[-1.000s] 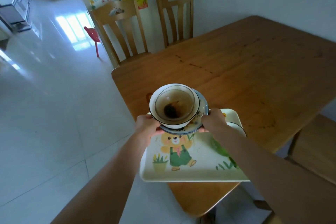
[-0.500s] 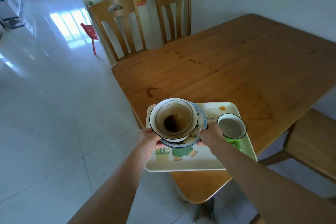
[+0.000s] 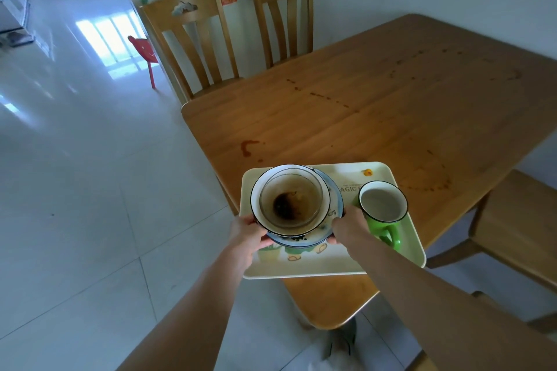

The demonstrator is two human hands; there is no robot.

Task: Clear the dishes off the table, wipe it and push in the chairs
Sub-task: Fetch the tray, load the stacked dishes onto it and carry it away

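Observation:
A stack of dishes, a glass bowl with brown residue [image 3: 291, 200] inside a white bowl on a blue-rimmed plate [image 3: 304, 240], hangs just above the left part of a cream cartoon tray [image 3: 319, 268]. My left hand [image 3: 247, 235] grips the stack's left edge and my right hand [image 3: 346, 226] its right edge. A green mug [image 3: 384, 211] stands on the tray to the right. The tray lies on the near corner of the wooden table [image 3: 376, 105], which has brown stains and drips.
Two wooden chairs [image 3: 193, 42] stand at the table's far left end, a third chair [image 3: 518, 220] at the right side. A small red chair [image 3: 144, 53] stands on the white tiled floor at the left.
The stack of dishes has come down towards the tray's left part with both hands on it. The view has shifted, and the green mug now shows fully.

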